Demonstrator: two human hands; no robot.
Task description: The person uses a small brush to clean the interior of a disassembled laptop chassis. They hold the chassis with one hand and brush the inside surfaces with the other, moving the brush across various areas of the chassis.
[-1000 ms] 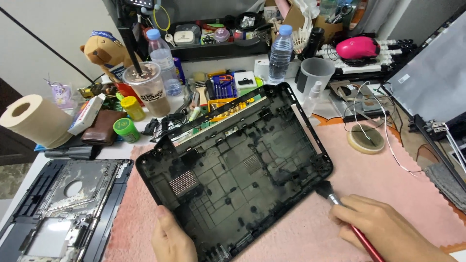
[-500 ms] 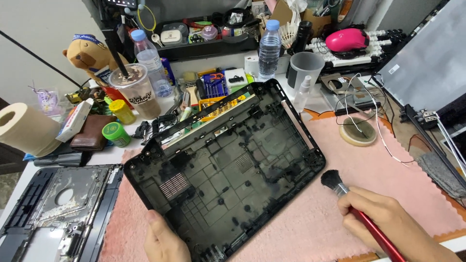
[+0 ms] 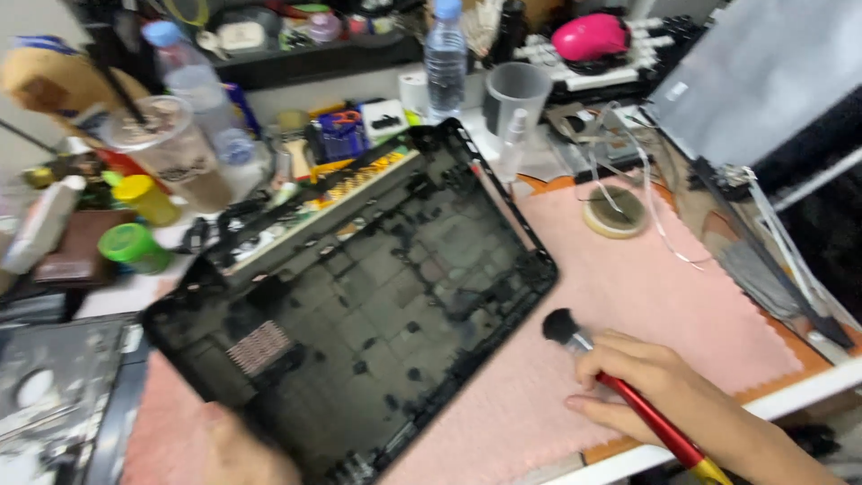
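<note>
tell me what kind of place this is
Likely an electronics repair bench. An empty black laptop shell lies on a pink mat, the right hand holds a small brush, and a detached screen panel leans at the right.

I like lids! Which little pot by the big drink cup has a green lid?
The lower small pot, nearer the table's front edge; the one behind it is yellow-lidded.

A black laptop shell [image 3: 359, 296] is lying on a pink cloth [image 3: 646, 305], a red-handled brush [image 3: 628, 395] is showing black bristles, and green [image 3: 135, 247] and yellow [image 3: 148, 198] caps are sitting beside a bright pink mouse [image 3: 588, 36]
</note>
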